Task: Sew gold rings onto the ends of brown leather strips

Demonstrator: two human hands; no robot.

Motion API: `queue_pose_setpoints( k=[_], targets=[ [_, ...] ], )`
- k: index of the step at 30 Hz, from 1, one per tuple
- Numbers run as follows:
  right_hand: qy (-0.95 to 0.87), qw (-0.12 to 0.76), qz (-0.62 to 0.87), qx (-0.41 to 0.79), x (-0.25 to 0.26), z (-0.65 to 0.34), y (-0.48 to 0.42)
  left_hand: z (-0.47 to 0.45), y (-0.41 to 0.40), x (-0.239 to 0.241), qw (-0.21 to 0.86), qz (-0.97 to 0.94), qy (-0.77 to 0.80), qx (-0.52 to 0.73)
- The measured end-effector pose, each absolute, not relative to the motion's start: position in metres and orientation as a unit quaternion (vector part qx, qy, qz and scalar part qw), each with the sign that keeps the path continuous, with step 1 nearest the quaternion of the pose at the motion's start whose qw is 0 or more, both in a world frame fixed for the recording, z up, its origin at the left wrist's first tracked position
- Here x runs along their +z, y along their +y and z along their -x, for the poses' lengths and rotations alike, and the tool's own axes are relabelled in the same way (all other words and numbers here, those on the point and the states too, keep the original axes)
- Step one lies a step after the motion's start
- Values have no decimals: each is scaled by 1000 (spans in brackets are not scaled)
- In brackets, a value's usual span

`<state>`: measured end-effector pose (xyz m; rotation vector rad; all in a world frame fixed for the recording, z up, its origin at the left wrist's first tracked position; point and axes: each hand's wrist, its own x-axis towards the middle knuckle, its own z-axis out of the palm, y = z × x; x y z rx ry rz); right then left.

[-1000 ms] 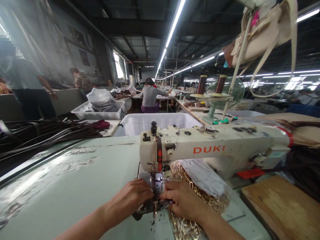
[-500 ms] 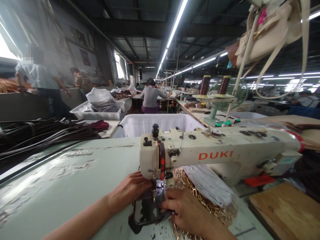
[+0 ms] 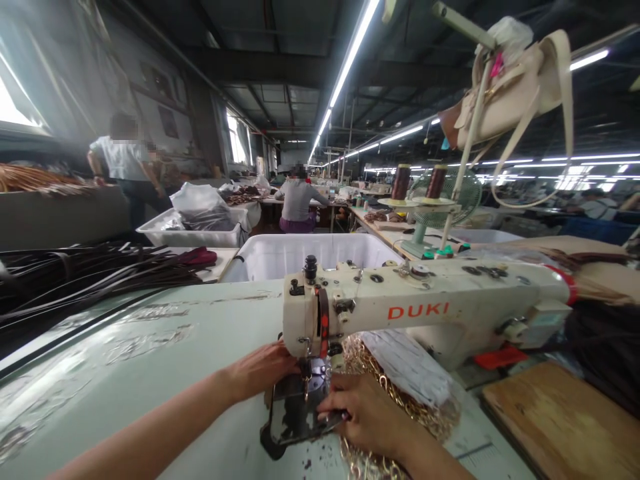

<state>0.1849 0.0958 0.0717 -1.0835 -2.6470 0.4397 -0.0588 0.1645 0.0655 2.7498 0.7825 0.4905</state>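
Your left hand [image 3: 260,370] and right hand [image 3: 363,413] press flat, fingers together, on the dark glossy leather piece [image 3: 293,417] under the sewing machine [image 3: 425,310] needle (gold chains [image 3: 400,400] crowd right; smooth green desk [image 3: 150,360] lies open left).

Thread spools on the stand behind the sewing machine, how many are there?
2. Both brown thread spools stand upright side by side on the stand: left one, right one, in front of the green fan. Others may be hidden.
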Motion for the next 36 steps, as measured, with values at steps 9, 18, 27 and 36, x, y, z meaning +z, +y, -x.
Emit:
queue_pose_setpoints(
  k=[9,18,27,36],
  targets=[
    [-867,104,476,108,120,-174,50,75,102,63,52,-916,367,154],
    [-827,315,418,203,108,-140,5,83,-7,103,622,-529,427,389],
    [-864,354,320,162,105,-104,3,86,-36,107,596,-550,428,399],
    [-800,409,394,193,83,-114,-7,175,-20,107,439,-452,522,575]
  ],
)
